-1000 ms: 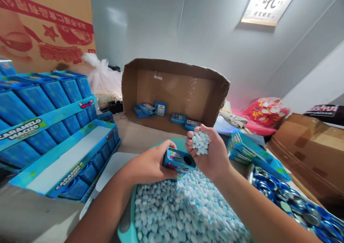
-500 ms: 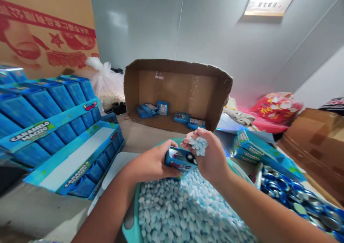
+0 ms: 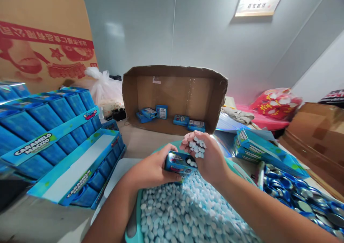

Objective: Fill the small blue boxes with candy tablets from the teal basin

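My left hand [image 3: 154, 167] is wrapped round a small blue candy box [image 3: 177, 162] with printed lettering. The box is tilted toward the right, and white candies show in the round opening at its right end. Against that end, my right hand [image 3: 213, 160] is cupped, palm up, with a small heap of pale candies [image 3: 197, 147] in it. Both hands are above a turquoise basin [image 3: 138, 219] filled with loose pale blue and white oval candies [image 3: 185, 210].
Stacked blue display cartons [image 3: 56, 139] stand on the left. Behind the basin, an open cardboard box [image 3: 172, 69] lies on its side with several blue boxes inside. Shiny blue-rimmed lids [image 3: 301, 196] fill a tray at right, near a blue carton [image 3: 258, 149].
The heap in my right palm is smaller and more spread out. More candies show at the box's opening. The camera view has shifted slightly; both hands stay together above the basin.
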